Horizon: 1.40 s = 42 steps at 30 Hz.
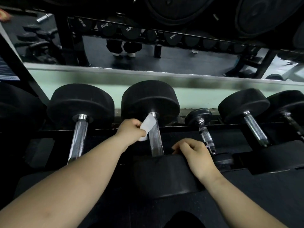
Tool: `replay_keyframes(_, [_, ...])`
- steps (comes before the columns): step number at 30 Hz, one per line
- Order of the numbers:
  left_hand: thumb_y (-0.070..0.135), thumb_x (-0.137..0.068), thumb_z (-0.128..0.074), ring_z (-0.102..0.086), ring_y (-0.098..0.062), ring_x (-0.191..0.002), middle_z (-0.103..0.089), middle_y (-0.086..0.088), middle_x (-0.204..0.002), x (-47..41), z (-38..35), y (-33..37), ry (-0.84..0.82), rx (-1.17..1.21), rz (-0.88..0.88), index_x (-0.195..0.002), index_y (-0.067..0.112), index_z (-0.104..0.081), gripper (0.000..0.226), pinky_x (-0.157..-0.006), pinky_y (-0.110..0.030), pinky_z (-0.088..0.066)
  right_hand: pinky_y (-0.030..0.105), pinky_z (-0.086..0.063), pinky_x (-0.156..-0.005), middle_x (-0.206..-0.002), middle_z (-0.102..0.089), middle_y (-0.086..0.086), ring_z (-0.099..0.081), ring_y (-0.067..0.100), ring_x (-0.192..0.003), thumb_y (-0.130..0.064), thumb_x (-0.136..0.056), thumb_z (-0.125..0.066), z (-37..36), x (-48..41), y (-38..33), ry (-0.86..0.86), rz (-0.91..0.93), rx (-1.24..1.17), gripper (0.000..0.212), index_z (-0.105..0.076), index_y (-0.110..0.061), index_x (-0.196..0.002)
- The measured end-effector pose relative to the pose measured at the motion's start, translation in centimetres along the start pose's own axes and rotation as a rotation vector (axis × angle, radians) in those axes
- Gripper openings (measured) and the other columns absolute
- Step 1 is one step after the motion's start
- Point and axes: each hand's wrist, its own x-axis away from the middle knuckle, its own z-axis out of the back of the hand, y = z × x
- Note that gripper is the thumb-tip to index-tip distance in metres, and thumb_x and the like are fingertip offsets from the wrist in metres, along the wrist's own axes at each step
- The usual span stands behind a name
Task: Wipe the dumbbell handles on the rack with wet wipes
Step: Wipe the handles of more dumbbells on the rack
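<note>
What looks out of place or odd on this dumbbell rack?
One small dumbbell sits among much larger ones, right of the handle being wiped. Otherwise nothing stands out: no spills or visible damage.

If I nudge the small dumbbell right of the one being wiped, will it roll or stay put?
The small dumbbell has round ends, so off the rack it would probably roll. Here its ends seem to rest on the rack, likely holding it against a light nudge. Being much smaller than its neighbours, it probably shifts more easily. The right hand is right beside it.
</note>
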Motion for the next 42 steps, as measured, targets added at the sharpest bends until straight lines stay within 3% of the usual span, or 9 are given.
replay_keyframes(7, [0.014,-0.082,-0.058,-0.058,-0.022,-0.098,-0.062,-0.006,-0.100,-0.5,-0.9,0.4,0.043,0.005,-0.023,-0.096,0.008,-0.058,0.015,-0.080,-0.029,-0.044,0.007,-0.038,-0.057,-0.062,-0.061,-0.006,-0.055,0.006,-0.067,-0.005,-0.083,-0.044,-0.1,0.0,-0.1,0.008,0.011,0.006,0.037,-0.061,-0.024,-0.055])
replay_keyframes(8, [0.011,-0.082,-0.056,-0.058,-0.023,-0.096,-0.061,-0.007,-0.096,-0.5,-0.8,0.7,0.049,-0.004,-0.016,-0.085,0.010,-0.057,0.003,-0.079,-0.030,-0.043,0.006,-0.038,-0.056,-0.062,-0.061,-0.006,-0.055,0.006,-0.066,-0.006,-0.083,-0.044,-0.1,0.0,-0.2,0.008,0.008,0.002,0.036,-0.061,-0.024,-0.056])
replay_keyframes(11, [0.002,-0.080,-0.059,-0.058,-0.023,-0.082,-0.059,-0.010,-0.088,-0.9,-0.5,1.3,0.039,0.106,0.073,-0.067,0.014,-0.051,0.020,-0.070,-0.033,-0.048,0.006,-0.037,-0.052,-0.063,-0.060,-0.006,-0.053,0.004,-0.063,-0.008,-0.084,-0.044,0.0,0.0,-0.2,0.009,-0.014,-0.009,0.034,-0.061,-0.023,-0.059])
replay_keyframes(19, [0.025,-0.087,-0.058,-0.057,-0.017,-0.069,-0.058,-0.007,-0.077,-0.1,0.3,3.3,-0.213,0.239,0.263,-0.082,0.007,-0.056,0.019,-0.059,-0.030,-0.050,0.006,-0.037,-0.050,-0.061,-0.060,-0.007,-0.053,0.004,-0.060,-0.027,-0.089,-0.048,-0.1,0.3,-0.4,0.060,-0.058,-0.004,0.034,-0.062,-0.021,-0.059])
replay_keyframes(29, [-0.012,-0.075,-0.064,-0.056,-0.010,-0.062,-0.057,-0.004,-0.074,0.9,-0.9,1.0,-0.194,0.097,0.259,-0.068,0.009,-0.052,0.024,-0.042,-0.017,-0.050,0.006,-0.036,-0.047,-0.061,-0.060,-0.004,-0.052,0.006,-0.059,-0.024,-0.089,-0.047,0.1,0.5,-0.4,0.043,-0.070,0.004,0.032,-0.063,-0.019,-0.062])
replay_keyframes(32, [-0.011,-0.077,-0.061,-0.056,-0.012,-0.075,-0.057,-0.003,-0.087,0.2,-0.7,1.8,-0.049,0.163,0.171,-0.078,0.006,-0.061,0.017,-0.038,-0.011,-0.045,0.008,-0.036,-0.048,-0.061,-0.060,-0.001,-0.051,0.007,-0.058,-0.024,-0.088,-0.047,0.0,0.4,-0.4,0.049,-0.065,0.011,0.032,-0.063,-0.017,-0.062])
replay_keyframes(35, [-0.011,-0.078,-0.059,-0.059,-0.019,-0.093,-0.058,0.000,-0.083,-1.3,-0.8,2.8,0.110,0.370,0.139,-0.076,0.009,-0.063,0.021,-0.055,-0.018,-0.049,0.011,-0.035,-0.049,-0.067,-0.063,0.012,-0.050,0.011,-0.060,-0.023,-0.087,-0.048,-0.1,0.5,-0.3,0.072,-0.047,0.013,0.031,-0.064,-0.006,-0.067])
replay_keyframes(39, [-0.014,-0.076,-0.060,-0.056,-0.010,-0.065,-0.059,-0.005,-0.090,0.0,-1.8,2.0,0.033,0.402,0.212,-0.063,0.013,-0.056,0.030,-0.045,-0.016,-0.048,0.013,-0.036,-0.052,-0.067,-0.064,0.015,-0.050,0.012,-0.060,-0.022,-0.087,-0.049,-0.2,0.6,-0.3,0.089,-0.021,0.016,0.031,-0.065,-0.006,-0.066])
replay_keyframes(42, [-0.014,-0.073,-0.064,-0.057,-0.013,-0.067,-0.060,-0.008,-0.090,0.8,-2.0,1.2,-0.045,0.320,0.227,-0.064,0.012,-0.056,0.029,-0.056,-0.023,-0.050,0.014,-0.037,-0.052,-0.062,-0.062,0.005,-0.050,0.010,-0.058,-0.023,-0.088,-0.050,-0.2,0.6,-0.4,0.087,-0.041,0.019,0.032,-0.064,-0.015,-0.060])
